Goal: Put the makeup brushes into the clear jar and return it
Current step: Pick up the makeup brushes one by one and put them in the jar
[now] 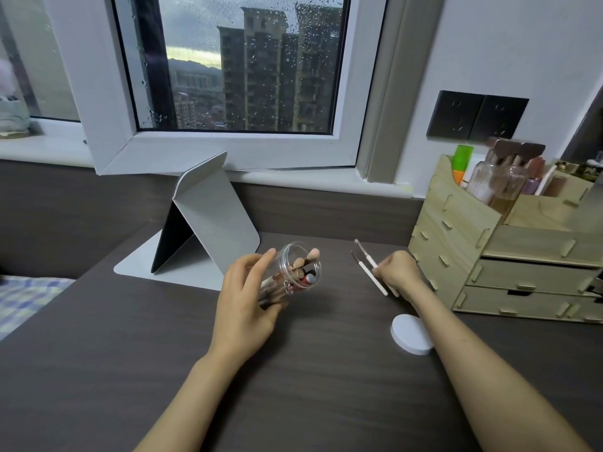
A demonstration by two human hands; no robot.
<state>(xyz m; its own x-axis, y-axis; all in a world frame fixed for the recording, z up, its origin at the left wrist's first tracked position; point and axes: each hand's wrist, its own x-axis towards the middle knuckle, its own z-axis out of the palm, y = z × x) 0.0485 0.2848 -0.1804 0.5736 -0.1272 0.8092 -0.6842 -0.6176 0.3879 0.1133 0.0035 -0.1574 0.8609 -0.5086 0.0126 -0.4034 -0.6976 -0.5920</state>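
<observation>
1. the left hand (244,298) grips a clear jar (293,275), tilted above the dark desk (130,370), its open mouth facing right.
2. several makeup brushes (301,264) already sit inside the jar.
3. the right hand (399,272) is closed around two thin white brushes (370,272), tips pointing up and left.
4. a white round lid (408,334) lies on the desk beside the right forearm.
5. a wooden organiser (489,256) stands at the right.

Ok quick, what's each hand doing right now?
Left hand: closed around the tilted clear jar, which already has brushes inside.
Right hand: closed on two thin white-handled brushes.
</observation>
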